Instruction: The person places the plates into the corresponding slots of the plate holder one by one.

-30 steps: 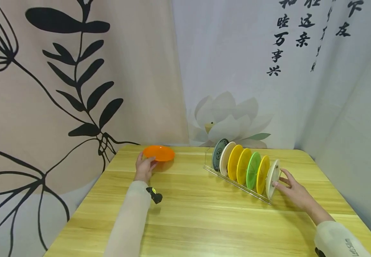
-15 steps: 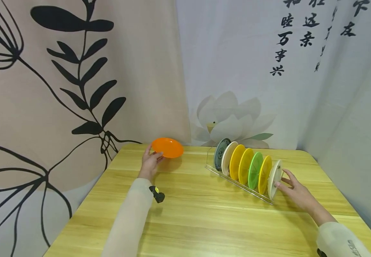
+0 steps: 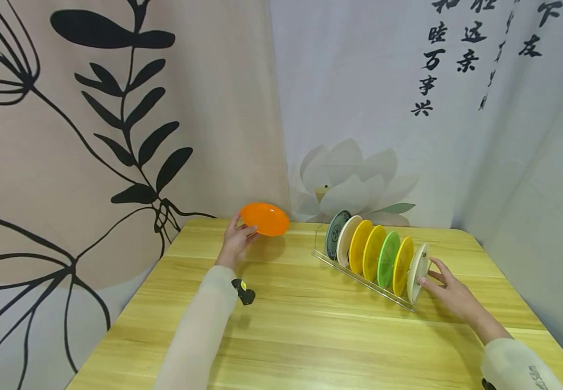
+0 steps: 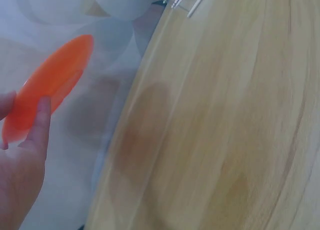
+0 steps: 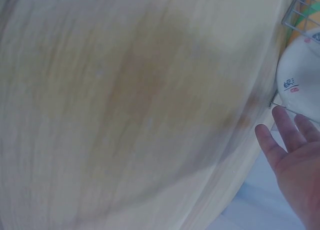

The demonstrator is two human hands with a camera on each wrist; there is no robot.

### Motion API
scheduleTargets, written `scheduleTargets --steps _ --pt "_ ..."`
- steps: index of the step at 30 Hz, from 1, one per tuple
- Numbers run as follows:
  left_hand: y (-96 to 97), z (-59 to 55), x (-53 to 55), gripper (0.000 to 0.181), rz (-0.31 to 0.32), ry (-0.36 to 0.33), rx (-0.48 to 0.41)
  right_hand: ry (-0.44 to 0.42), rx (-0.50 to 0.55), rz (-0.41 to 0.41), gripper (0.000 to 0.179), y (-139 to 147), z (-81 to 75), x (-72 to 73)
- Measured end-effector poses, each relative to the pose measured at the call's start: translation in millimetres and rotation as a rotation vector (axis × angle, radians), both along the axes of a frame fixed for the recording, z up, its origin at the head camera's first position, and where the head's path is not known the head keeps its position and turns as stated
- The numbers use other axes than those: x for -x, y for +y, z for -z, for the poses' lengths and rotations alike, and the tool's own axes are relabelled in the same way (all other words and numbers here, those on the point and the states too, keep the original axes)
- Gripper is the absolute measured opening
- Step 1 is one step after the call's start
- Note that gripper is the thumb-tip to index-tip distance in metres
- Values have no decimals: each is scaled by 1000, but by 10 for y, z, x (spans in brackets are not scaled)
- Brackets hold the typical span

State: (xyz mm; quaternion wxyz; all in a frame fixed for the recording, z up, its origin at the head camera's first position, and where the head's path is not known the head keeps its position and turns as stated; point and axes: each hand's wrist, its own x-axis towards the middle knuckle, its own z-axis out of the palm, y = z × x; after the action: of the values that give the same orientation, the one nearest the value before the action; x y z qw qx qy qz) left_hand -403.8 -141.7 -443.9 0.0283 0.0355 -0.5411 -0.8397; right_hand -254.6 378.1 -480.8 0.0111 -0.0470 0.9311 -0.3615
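Observation:
My left hand (image 3: 235, 242) pinches the near-left rim of an orange plate (image 3: 268, 219), held up above the back of the table. In the left wrist view the orange plate (image 4: 52, 78) is tilted, with fingers on both its faces. On the right, a wire dish rack (image 3: 363, 281) carries a row of upright plates. The end one is a white plate (image 3: 418, 273) with small printed marks. Beside it is my right hand (image 3: 453, 297), fingers spread and fingertips right at the rack's end. The right wrist view has the white plate (image 5: 304, 73) just beyond those fingertips.
Behind the white plate in the rack stand a yellow plate (image 3: 403, 265), a green plate (image 3: 387, 259), more yellow ones, a cream plate (image 3: 348, 241) and a dark patterned plate (image 3: 336, 234). Printed curtains (image 3: 223, 108) hang along the wooden table's (image 3: 311, 336) back edge.
My left hand has lifted the orange plate off the back of the table and carried it right, tilting its top face toward me. My right hand stays by the rack's end.

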Motion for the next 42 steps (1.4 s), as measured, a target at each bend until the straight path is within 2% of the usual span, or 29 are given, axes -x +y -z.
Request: scheduleTargets --steps 4,12,28,42 --pt "96 -47 38 78 19 21 15 4 6 0 82 11 -7 3" --pt "283 -141 39 81 73 62 37 16 14 -1 82 14 21 -9" --pt "740 -330 77 82 134 105 151 9 -10 6 83 22 41 25" --pt "1010 -340 173 81 167 140 255 10 -13 11 82 11 34 9"
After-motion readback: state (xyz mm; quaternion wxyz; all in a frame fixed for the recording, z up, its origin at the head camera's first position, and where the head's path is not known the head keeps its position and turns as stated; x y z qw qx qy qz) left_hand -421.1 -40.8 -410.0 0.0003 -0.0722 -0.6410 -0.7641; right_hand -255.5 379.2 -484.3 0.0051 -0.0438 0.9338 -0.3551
